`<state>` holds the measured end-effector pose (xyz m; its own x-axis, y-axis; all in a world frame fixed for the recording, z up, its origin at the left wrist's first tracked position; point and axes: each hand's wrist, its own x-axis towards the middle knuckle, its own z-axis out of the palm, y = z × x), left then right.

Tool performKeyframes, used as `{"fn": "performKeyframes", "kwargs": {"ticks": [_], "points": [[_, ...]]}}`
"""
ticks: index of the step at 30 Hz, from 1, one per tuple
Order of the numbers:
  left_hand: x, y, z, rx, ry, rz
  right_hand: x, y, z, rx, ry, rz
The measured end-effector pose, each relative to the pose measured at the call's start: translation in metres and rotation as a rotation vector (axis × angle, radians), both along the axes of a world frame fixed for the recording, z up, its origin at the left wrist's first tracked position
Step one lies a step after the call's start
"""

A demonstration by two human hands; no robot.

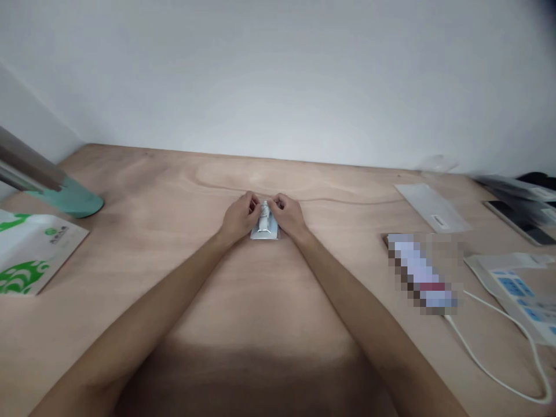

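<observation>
A small clear plastic packet (266, 233) with a white item inside lies on the wooden table in front of me, in the middle of the head view. What the white item is, I cannot make out. My left hand (241, 217) closes its fingers on the packet's left side near the far end. On the opposite side, my right hand (288, 214) pinches the packet with thumb and bent fingers. The far edge of the packet is partly hidden by the fingers of both hands.
At left stand a bottle with a teal base (80, 197) and a white-green paper bag (56, 243). On the right lie a blurred-out phone (419, 269) with a white cable (499, 382), a clear sleeve (428, 202), a dark phone (521, 223) and a printed pouch (516, 289). A wall (278, 81) rises behind.
</observation>
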<state>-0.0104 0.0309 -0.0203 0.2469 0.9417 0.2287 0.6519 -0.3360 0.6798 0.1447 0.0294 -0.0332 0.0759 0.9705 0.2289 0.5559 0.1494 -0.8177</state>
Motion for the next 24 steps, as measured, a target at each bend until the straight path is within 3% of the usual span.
{"fn": "performKeyframes", "kwargs": {"ticks": [24], "points": [[-0.0004,-0.0003,0.0008,0.002,-0.007,0.0,-0.0002,0.0003,0.0001,-0.009,-0.008,-0.005]]}}
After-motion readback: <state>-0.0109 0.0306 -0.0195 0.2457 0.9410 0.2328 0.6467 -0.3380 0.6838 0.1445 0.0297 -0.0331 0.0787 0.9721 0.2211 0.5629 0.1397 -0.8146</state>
